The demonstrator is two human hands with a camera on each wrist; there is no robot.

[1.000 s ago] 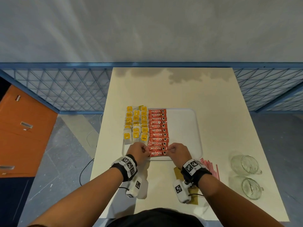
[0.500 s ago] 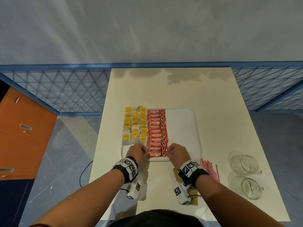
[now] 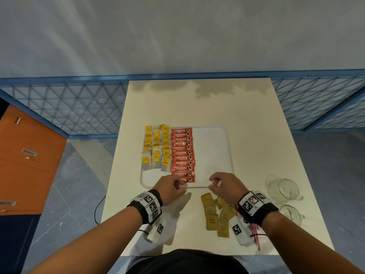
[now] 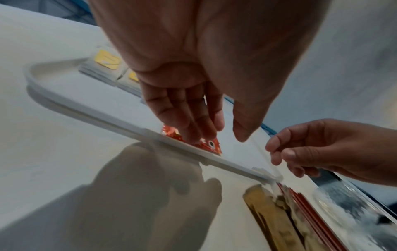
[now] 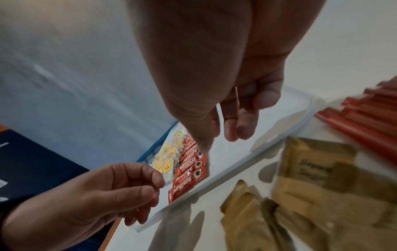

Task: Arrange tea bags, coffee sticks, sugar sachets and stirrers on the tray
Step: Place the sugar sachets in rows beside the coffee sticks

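A white tray (image 3: 211, 153) lies mid-table. Yellow-tagged tea bags (image 3: 156, 147) fill its left side in rows, and a column of red coffee sticks (image 3: 182, 153) runs beside them. My left hand (image 3: 178, 184) hovers at the tray's near rim (image 4: 107, 117), its straight fingers (image 4: 193, 132) touching the nearest coffee stick (image 4: 211, 146), thumb apart. My right hand (image 3: 214, 183) hangs over the tray's near edge right of the sticks, loosely curled and holding nothing I can see. Brown sugar sachets (image 3: 211, 212) lie in a loose heap below it. Red stirrers (image 3: 254, 232) lie under my right wrist.
Two glass cups (image 3: 284, 189) (image 3: 292, 213) stand near the table's right edge. The tray's right half is bare. A blue mesh fence (image 3: 69, 109) runs behind the cream table (image 3: 197, 107), and an orange cabinet (image 3: 25, 161) stands on the floor at left.
My right hand has left the nearest coffee stick and moved right along the tray's edge. The left hand has drawn back slightly. The sugar sachets now show between my wrists.
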